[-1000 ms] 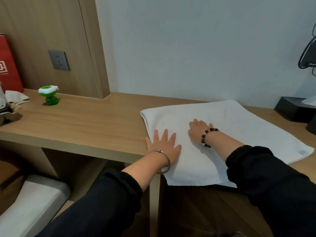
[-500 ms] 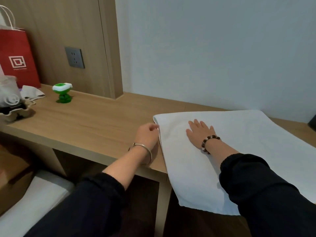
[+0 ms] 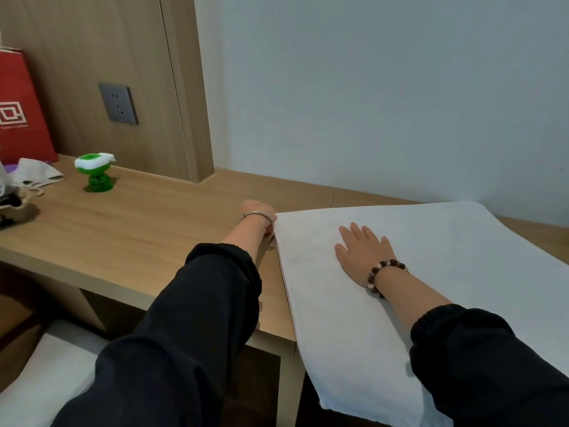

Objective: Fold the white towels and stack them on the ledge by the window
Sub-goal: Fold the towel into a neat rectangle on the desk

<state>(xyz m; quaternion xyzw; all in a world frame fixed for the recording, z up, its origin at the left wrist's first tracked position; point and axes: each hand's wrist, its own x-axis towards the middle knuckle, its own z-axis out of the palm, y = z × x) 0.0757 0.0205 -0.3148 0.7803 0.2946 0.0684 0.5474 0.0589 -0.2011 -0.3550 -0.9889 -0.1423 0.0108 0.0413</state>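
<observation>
Since half a second ago the left hand (image 3: 258, 209) has slid back along the left side of the towel (image 3: 462, 266) to its far left corner, while the right hand (image 3: 363, 252) has stayed pressed where it was.

Nearest, the towel's near end hangs over the front edge of the tabletop (image 3: 147, 229), right of the middle. The rest lies flat on the right half, reaching towards the back edge. On it, just in from its left side, the right hand lies palm down, fingers straight and a little spread, holding nothing. Further back, the left hand touches the far left corner (its fingers are hidden behind the wrist, so whether they pinch the cloth cannot be told). Towards the tabletop's back left corner stand a green object (image 3: 95, 172) and a red bag (image 3: 21, 112), well apart from the towel.

Two things look risky. Drawn across by one corner only, the fold could come out skewed. If the right hand lifts early, the overhanging end could drag the towel off the front edge. The ledge is out of view.
</observation>
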